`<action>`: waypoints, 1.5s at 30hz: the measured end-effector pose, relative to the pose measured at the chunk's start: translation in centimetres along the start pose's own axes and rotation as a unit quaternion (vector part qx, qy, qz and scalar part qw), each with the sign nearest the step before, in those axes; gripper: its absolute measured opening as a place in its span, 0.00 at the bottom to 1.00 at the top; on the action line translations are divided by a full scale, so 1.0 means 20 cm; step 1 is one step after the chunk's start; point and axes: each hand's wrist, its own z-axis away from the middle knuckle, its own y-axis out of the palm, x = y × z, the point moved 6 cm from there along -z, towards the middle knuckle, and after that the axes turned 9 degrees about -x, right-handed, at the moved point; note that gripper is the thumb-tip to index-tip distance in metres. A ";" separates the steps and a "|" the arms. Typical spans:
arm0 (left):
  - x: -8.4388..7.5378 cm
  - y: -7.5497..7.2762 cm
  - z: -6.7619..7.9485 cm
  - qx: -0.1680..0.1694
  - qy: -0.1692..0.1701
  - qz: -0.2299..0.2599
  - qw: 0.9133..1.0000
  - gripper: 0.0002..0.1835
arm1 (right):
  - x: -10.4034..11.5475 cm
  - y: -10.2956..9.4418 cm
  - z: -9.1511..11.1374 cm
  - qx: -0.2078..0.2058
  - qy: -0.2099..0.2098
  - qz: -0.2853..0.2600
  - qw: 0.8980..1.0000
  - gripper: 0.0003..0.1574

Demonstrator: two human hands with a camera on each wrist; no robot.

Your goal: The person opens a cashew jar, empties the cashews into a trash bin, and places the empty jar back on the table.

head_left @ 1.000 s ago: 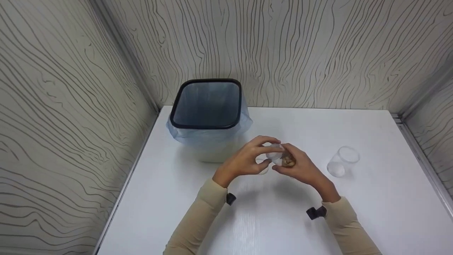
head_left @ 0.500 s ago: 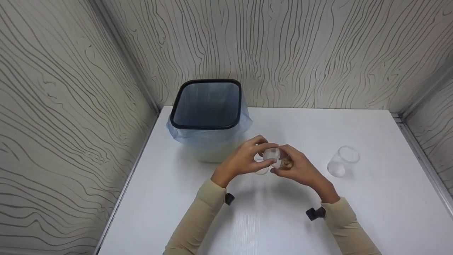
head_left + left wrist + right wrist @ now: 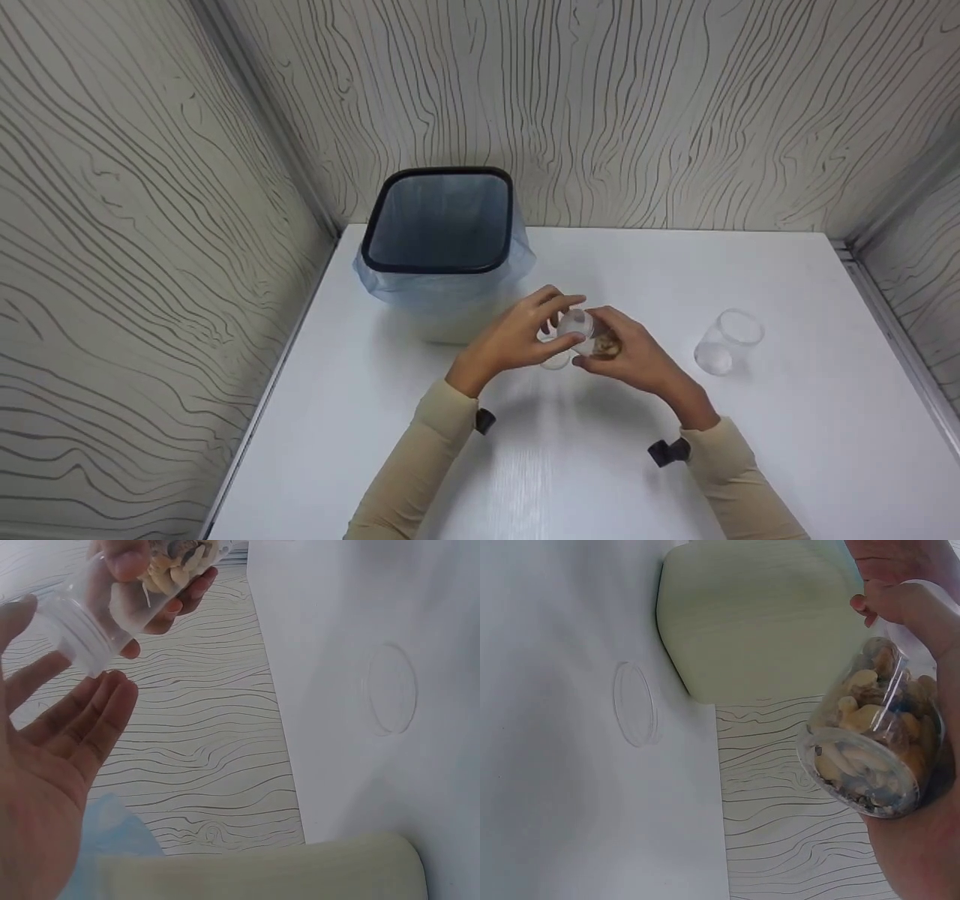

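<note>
My right hand [image 3: 634,351] grips a clear plastic jar [image 3: 870,727] that lies tilted, its ridged end towards my left hand. Brown and cream pieces [image 3: 877,716], shaped like small shells or nuts, are gathered at the jar's base end. My left hand [image 3: 517,335] is at the ridged end [image 3: 79,630]. Its thumb lies against that end, and the other fingers are extended and spread around it, the index finger lifted in the head view. Below the hands, a thin clear round lid [image 3: 391,688] rests on the white table.
A second clear cup-shaped container [image 3: 727,343] stands on the table [image 3: 787,435] to the right. A pale bin [image 3: 757,622] with a black rim [image 3: 437,268] and a blue liner [image 3: 442,217] stands at the back left. Patterned panels [image 3: 600,112] enclose the back and sides.
My left fingers have loosened from around the jar's ridged end, and the index finger has lifted. The jar has shifted slightly left, still in my right hand.
</note>
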 end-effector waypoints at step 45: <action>-0.08 -0.05 -0.01 -0.026 0.114 0.036 0.993 0.23 | 0.01 -0.03 -0.03 0.010 0.000 -0.017 1.000 0.40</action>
